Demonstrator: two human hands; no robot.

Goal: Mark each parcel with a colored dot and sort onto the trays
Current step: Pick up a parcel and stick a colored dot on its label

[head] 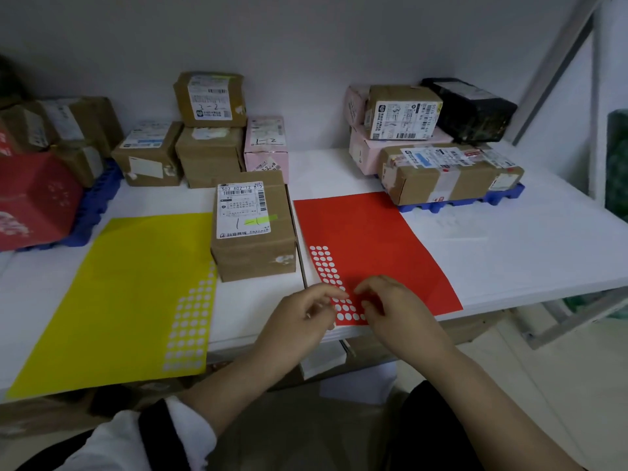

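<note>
- Step in hand: judged to be lifting a red dot off its sheet, the marking stage for the parcel set out in front.
- Left hand (306, 312): at the near corner of the red dot sheet (377, 239), fingers curled, thumb and forefinger close together over the rows of white blanks. Whether anything is pinched between them cannot be told.
- Right hand (385, 302): facing the left across the same corner, fingertips bent down to the sheet. Whether a dot is held cannot be told.
- Red dot sheet: flat on the white table (509, 253), near edge at the table's front; a strip of blanks runs down its left side.
- Brown parcel (253, 229): upright between the two sheets, label up, hand-marked "1-1", touched by neither hand. No coloured dot is seen on it.
- Yellow dot sheet (136, 287): flat to the left, blanks along its right edge, unattended.
- Unsorted parcels (210, 141): stacked at the back centre, against the wall.
- Left blue tray (98, 205): holds red and brown boxes.
- Right blue tray (503, 195): holds brown, pink and black boxes.
- Next move, as judged: free one dot cleanly, carry it to the brown parcel's top face, press it flat, then take the parcel in both hands to the tray that matches.
</note>
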